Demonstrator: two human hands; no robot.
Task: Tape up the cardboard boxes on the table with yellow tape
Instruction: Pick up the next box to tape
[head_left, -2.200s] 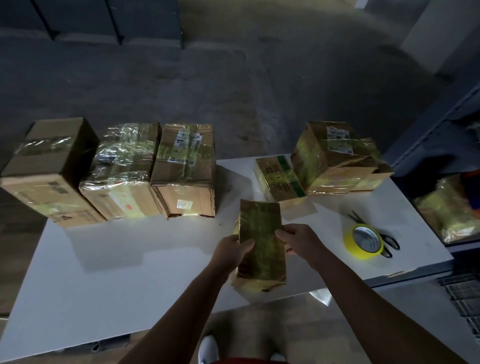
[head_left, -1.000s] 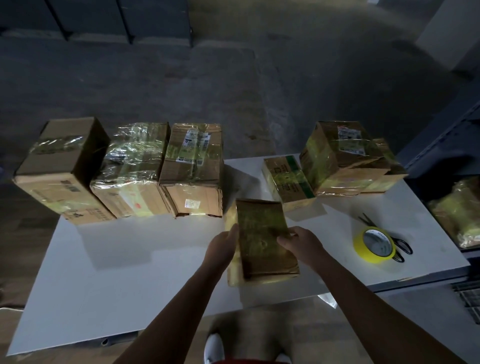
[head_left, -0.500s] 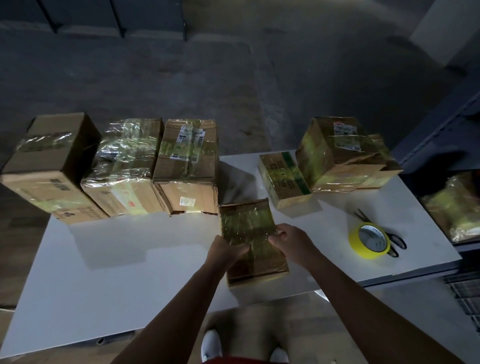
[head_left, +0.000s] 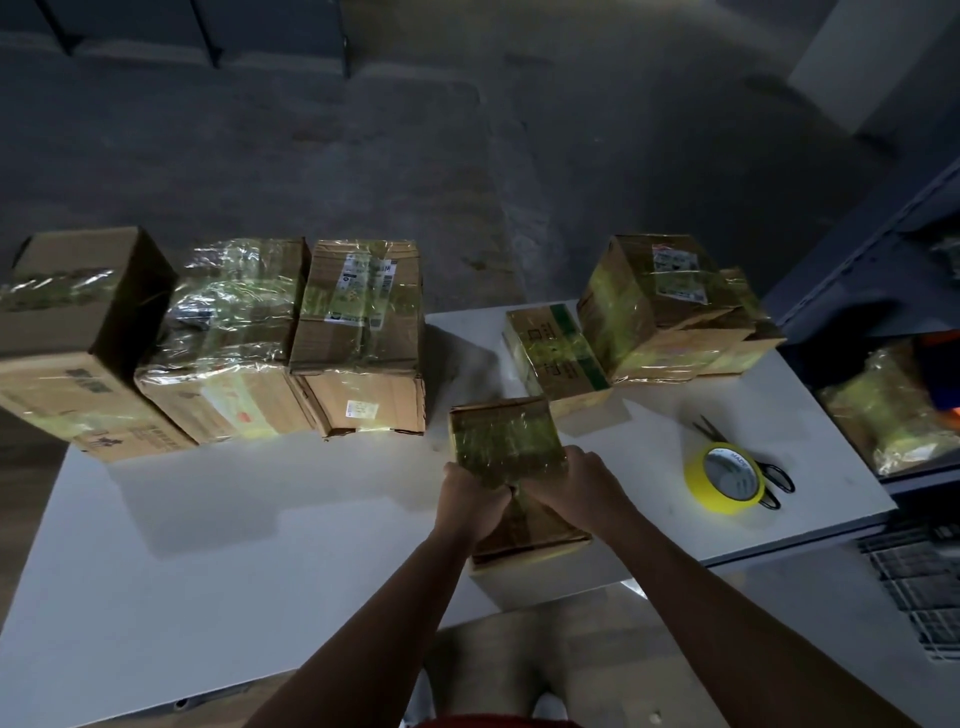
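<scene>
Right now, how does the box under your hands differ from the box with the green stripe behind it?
The box under the hands sits near the table's front edge with the left hand and right hand pressing on its top; the green-striped box lies untouched farther back, beside the stacked boxes. The near box's top is plain under glossy tape; the far one shows a green stripe and print. Both are small cardboard boxes carrying yellowish tape.

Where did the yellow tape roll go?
The tape roll lies on the table's right side, against the scissors, right of both hands.
</scene>
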